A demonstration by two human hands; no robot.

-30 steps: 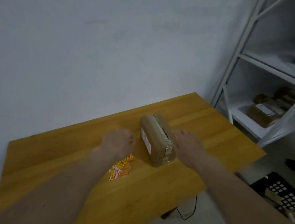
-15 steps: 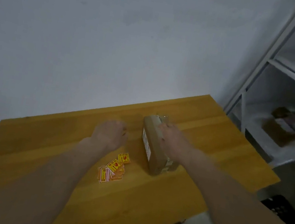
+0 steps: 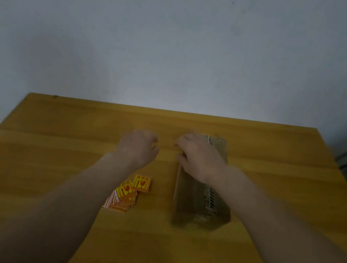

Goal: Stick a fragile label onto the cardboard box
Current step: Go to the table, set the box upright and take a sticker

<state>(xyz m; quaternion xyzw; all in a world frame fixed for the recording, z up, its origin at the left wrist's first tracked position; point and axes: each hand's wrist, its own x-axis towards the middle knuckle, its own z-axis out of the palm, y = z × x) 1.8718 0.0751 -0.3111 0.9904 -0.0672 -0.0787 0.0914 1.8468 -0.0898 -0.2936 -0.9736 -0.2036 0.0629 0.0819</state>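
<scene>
On the worktop (image 3: 49, 156) the right hand (image 3: 200, 158) lay over the box (image 3: 199, 204), fingers draped down its left face. Left hand (image 3: 138, 146) hovered loosely curled, holding nothing. Labels (image 3: 129, 191) lay untouched beside the box; picking one seemed next.

I see open table (image 3: 49, 156) all along the left side and across the near edge. The cardboard box (image 3: 199, 206) stands right of centre, with my right hand (image 3: 200, 158) lying over its far end. A fanned pile of fragile labels (image 3: 129, 192) lies near the box's left side, leaving a bare strip between them. My left hand (image 3: 138, 148) hovers beyond the labels, apart from the box.
</scene>
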